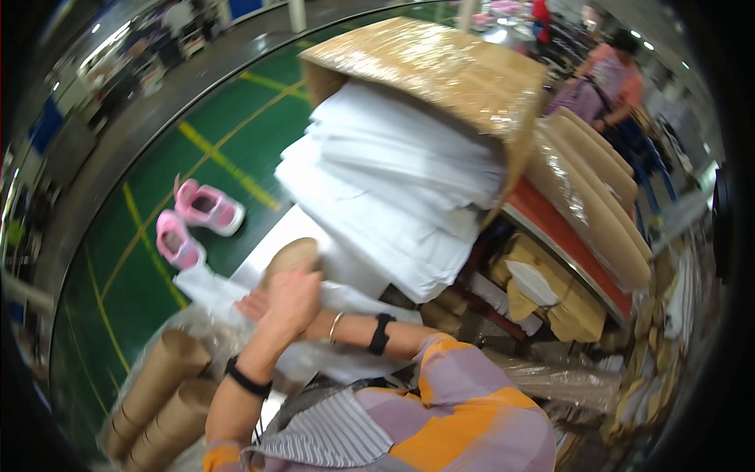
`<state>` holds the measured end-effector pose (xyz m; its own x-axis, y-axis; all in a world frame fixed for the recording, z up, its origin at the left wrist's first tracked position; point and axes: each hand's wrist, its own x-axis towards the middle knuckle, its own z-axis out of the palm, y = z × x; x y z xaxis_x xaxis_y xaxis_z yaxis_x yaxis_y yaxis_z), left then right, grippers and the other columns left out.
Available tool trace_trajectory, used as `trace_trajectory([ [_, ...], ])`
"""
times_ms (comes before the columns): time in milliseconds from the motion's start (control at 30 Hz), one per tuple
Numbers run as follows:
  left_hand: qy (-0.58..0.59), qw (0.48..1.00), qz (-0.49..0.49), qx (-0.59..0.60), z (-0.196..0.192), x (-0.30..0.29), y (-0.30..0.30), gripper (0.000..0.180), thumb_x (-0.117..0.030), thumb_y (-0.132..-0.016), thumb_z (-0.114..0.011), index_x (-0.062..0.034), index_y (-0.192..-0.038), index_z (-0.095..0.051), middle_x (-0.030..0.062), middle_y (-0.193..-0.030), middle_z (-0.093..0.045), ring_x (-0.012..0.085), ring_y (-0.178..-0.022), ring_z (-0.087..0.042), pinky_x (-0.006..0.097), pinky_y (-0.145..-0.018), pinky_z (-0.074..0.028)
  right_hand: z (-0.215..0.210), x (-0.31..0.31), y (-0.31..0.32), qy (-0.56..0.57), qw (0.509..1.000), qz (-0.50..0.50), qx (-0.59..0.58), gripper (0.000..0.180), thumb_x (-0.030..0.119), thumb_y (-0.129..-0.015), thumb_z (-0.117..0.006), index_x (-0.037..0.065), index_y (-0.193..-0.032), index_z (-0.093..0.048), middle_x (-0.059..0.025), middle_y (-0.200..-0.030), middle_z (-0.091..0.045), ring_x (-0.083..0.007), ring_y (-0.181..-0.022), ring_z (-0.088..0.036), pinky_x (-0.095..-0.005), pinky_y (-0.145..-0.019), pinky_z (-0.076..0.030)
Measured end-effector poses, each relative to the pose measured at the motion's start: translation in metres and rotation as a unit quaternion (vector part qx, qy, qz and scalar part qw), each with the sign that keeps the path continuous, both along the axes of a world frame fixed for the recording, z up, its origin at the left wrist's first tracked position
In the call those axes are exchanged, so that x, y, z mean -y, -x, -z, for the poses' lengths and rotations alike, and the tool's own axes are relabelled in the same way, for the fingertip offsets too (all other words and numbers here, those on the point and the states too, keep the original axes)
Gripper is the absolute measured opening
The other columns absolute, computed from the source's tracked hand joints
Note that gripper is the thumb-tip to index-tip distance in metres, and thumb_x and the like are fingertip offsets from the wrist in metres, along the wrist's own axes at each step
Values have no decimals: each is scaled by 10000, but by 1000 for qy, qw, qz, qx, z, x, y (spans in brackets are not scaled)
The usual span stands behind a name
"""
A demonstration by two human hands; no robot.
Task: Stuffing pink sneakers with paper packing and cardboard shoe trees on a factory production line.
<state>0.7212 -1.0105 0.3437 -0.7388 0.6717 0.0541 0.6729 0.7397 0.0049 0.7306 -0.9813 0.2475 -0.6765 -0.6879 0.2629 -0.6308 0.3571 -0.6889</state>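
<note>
My forearms cross above white paper sheets (pixel 314 228) at the near edge of the green table. My left hand (pixel 292 297) is uppermost, its fingers closed at the near end of a tan, rounded piece of paper or card (pixel 292 253); motion blurs them. Partly beneath it, my right hand (pixel 253 304) reaches left with its fingers stretched out over a crumpled white sheet (pixel 206 287). A pair of small pink shoes (pixel 208 208) with white soles stands just beyond, to the left.
A tipped cardboard box (pixel 425 67) spills a thick stack of white paper (pixel 385 173). Brown paper rolls (pixel 161 381) in clear plastic lie near left. Wrapped brown rolls (pixel 586 197) rest on a red surface at right. A person (pixel 609 86) works at far right.
</note>
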Motion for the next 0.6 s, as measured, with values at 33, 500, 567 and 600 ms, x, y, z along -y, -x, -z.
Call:
trace_trajectory([
  [33, -6, 999, -51, 8, -15, 10, -2, 47, -89, -682, -610, -58, -667, -644, 154, -962, -606, 330, -692, -635, 425, -594, -489, -4, 0, -11, 89, 996, -19, 13, 768, 520, -762, -598, 46, -1335, -404, -195, -1350, -390, -353, -1282, -339, -465, -1086, -234],
  [500, -7, 902, -337, -270, -131, 126, -68, 37, -3, -719, -568, -16, -752, -558, 149, -892, -527, 347, -682, -596, 432, -561, -435, -24, -79, -14, 225, 969, 56, 84, 303, 133, -800, -566, 14, -1078, -581, -121, -1148, -532, -233, -1112, -495, -333, -970, -399],
  [567, 39, 889, -367, -272, -135, 143, -95, 27, -14, -717, -565, -13, -743, -554, 137, -887, -532, 322, -677, -607, 411, -555, -443, -38, -104, 10, 109, 989, 62, -78, 147, 86, -866, -541, 14, -956, -633, -56, -1037, -624, -166, -975, -558, -298, -904, -423],
  [600, 100, 902, -323, -268, -132, 147, -106, 30, -24, -712, -573, -11, -739, -569, 124, -880, -536, 293, -683, -615, 389, -548, -447, -45, -108, 6, 204, 962, 168, 67, 163, 117, -885, -541, 9, -923, -657, -73, -983, -653, -209, -922, -601, -312, -862, -454],
])
